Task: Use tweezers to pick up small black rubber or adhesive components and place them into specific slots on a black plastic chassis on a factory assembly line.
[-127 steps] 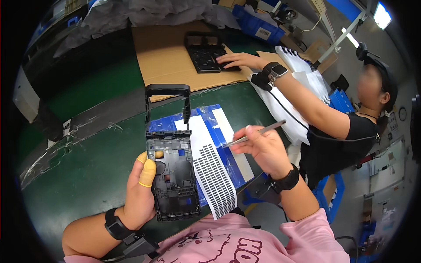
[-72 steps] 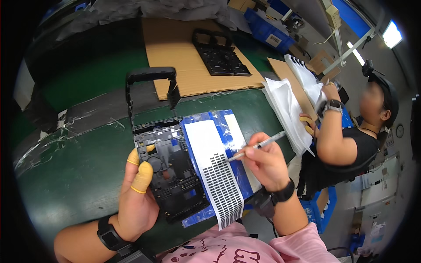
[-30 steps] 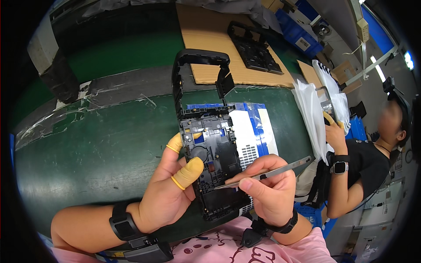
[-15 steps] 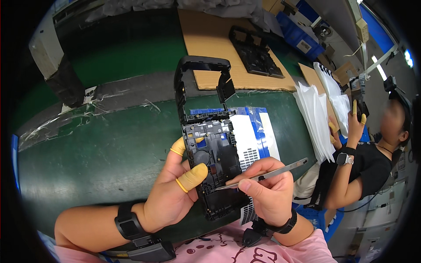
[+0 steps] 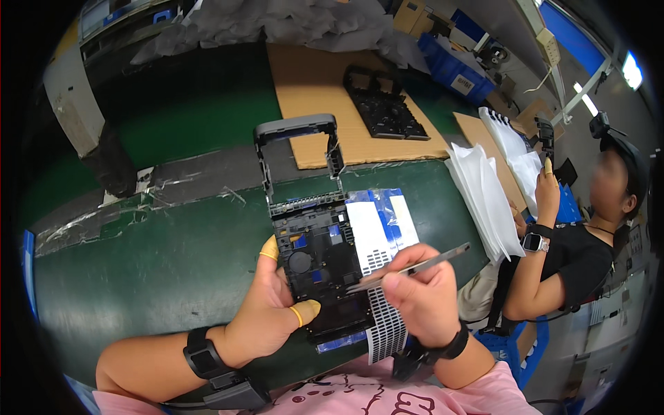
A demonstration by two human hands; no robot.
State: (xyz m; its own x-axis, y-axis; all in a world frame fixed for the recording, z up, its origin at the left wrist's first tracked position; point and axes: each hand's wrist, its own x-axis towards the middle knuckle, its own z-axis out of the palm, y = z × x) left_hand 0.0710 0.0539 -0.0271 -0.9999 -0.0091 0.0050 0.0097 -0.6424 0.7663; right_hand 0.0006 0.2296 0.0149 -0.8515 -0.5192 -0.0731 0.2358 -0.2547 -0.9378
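A black plastic housing point(image 5: 325, 259) with an open rectangular frame at its far end is tilted in front of me. My left hand point(image 5: 266, 311) grips its left side, thumb on top, yellow finger cots on thumb and a finger. My right hand point(image 5: 425, 297) pinches metal tweezers point(image 5: 432, 261), their tips low over the housing's right half; whether they touch it I cannot tell. Under the housing's right side lie a sheet of small dark labels point(image 5: 387, 325) and a white sheet with blue strips point(image 5: 387, 221).
A similar black housing point(image 5: 387, 111) rests on cardboard point(image 5: 311, 149) at the back of the green table point(image 5: 138, 256). White foam sheets point(image 5: 481, 194) are stacked on the right, near a co-worker point(image 5: 567, 256) holding a black part. A blue bin point(image 5: 453, 69) stands at the back right.
The view has shifted slightly. The housing lies flatter and my left thumb sits nearer its lower edge. The tweezer tips have moved up and right across the housing.
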